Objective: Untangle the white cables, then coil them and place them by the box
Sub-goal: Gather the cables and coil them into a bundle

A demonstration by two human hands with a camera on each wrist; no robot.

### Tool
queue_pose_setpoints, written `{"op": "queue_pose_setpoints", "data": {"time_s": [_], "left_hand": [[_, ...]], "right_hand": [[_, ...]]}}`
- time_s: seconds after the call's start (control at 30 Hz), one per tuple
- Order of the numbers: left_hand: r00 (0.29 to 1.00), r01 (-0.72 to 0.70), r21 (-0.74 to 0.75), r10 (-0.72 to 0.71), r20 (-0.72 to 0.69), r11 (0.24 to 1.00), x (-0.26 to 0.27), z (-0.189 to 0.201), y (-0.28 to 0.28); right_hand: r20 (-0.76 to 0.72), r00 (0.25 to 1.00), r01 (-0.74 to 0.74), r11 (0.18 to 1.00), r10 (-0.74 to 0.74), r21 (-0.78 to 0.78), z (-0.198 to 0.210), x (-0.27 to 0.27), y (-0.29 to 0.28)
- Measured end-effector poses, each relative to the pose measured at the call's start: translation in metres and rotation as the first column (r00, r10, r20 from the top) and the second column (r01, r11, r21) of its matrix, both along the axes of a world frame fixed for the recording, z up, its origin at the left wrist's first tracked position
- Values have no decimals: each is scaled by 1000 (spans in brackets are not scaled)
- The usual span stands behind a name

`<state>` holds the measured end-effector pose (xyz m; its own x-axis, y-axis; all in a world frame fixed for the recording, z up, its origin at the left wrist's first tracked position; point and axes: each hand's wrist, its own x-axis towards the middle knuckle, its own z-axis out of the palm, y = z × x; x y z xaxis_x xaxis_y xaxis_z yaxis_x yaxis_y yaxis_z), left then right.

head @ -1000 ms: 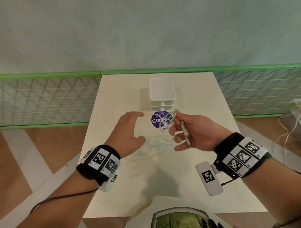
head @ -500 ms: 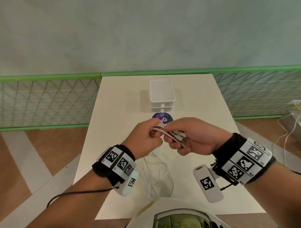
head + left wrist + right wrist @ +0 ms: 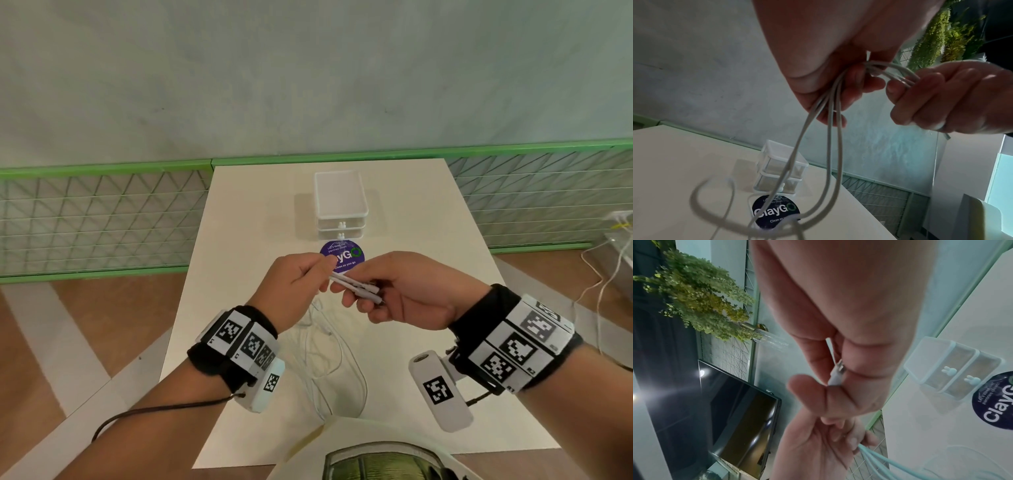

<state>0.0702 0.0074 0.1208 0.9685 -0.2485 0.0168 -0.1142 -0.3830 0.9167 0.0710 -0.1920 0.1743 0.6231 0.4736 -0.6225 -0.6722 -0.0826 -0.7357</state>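
Observation:
Both hands are raised above the white table, close together, with the white cables stretched between them. My left hand grips the bunched cable strands, which hang from it in loops to the table. My right hand pinches the cable ends, and a connector plug shows between thumb and fingers. The small white stacked drawer box stands at the far middle of the table, beyond the hands.
A round purple "ClayGo" sticker lies on the table just in front of the box. A green-framed mesh fence runs behind the table. More white wires trail on the floor at the right.
The left hand came up from the table and took hold of the cables next to the right hand. Both hands have since stayed together, with the loops hanging below.

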Motion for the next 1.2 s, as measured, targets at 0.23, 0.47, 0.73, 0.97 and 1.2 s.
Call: {"op": "queue_pose_setpoints", "data": {"time_s": [0.23, 0.47, 0.73, 0.97, 1.2], "left_hand": [[992, 100, 97, -106, 62, 990, -9, 6, -8], [997, 74, 110, -76, 16, 991, -9, 12, -9], [987, 97, 339, -134, 88, 936, -17, 9, -16], [979, 103, 394, -163, 123, 914, -13, 15, -10], [976, 128, 200, -159, 148, 971, -5, 33, -18]], "right_hand": [[-64, 991, 121, 993, -121, -4, -9, -2, 3], [-165, 962, 231, 971, -219, 60, -7, -5, 5], [-105, 965, 245, 969, -241, 28, -13, -7, 11], [340, 929, -62, 966, 147, -250, -7, -6, 13], [209, 913, -316, 931, 351, -183, 2, 4, 11]]}}
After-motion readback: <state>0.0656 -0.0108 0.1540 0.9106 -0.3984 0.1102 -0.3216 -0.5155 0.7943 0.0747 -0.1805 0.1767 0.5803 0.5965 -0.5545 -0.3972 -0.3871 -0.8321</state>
